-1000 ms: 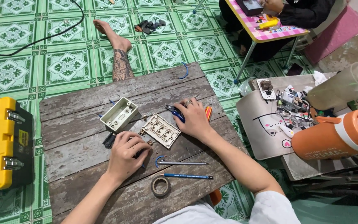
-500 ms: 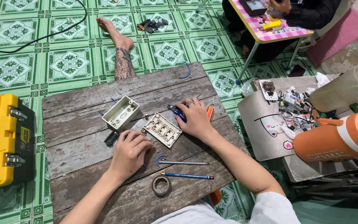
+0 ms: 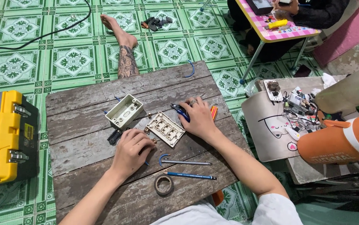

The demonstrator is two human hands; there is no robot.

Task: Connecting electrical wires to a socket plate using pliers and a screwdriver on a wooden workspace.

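The left hand (image 3: 131,148) has its fingers (image 3: 144,141) curled together, tips down on the wooden table (image 3: 83,137) just beside the near left corner of the beige switch plate (image 3: 165,128); whether they pinch a small screw there I cannot tell. The right hand (image 3: 198,118) lies flat, fingers spread over the blue-handled pliers (image 3: 180,111) at the plate's far right. The empty wall box (image 3: 124,111) sits just left of the plate. Nearer the person lie a thin metal rod (image 3: 186,163), a blue pencil (image 3: 190,176) and a roll of tape (image 3: 163,184). To work well here, keep the plate pinned flat and small parts away from the gaps between the planks.
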